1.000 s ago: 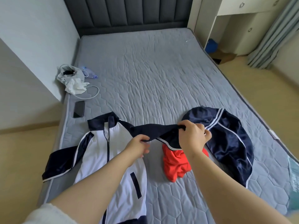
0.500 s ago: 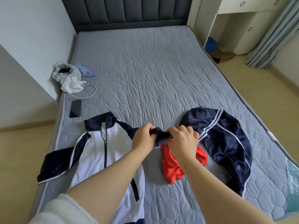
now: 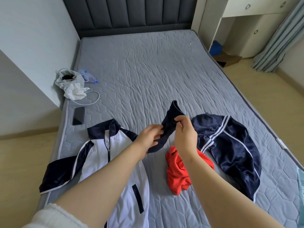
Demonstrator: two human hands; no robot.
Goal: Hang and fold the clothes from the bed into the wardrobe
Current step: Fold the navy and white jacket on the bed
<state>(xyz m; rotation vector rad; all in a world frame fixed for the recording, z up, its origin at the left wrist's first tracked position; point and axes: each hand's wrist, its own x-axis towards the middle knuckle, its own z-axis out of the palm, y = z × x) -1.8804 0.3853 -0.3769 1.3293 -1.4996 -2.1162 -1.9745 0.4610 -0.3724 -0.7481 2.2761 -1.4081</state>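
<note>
Where the right hand (image 3: 185,134) pinches it, the navy sleeve (image 3: 173,112) juts just above.

Cloth (image 3: 170,112) in fingers (image 3: 180,120): plain dark navy.
Jacket (image 3: 120,145), left of and below fingers: white body, navy collar and sleeves, white piping, dark zip, navy pocket bars.
Trousers (image 3: 233,148), right of fingers: glossy navy, paired white side stripes.
Garment (image 3: 178,171), below fingers: plain orange-red.
Mattress (image 3: 148,71), beyond fingers: grey, quilted hexagon pattern.
Phone (image 3: 78,116), far left of fingers: black.
Headboard (image 3: 131,14): charcoal, vertical channels.
Curtain (image 3: 279,38), far right beyond fingers: pale blue-grey.
</note>
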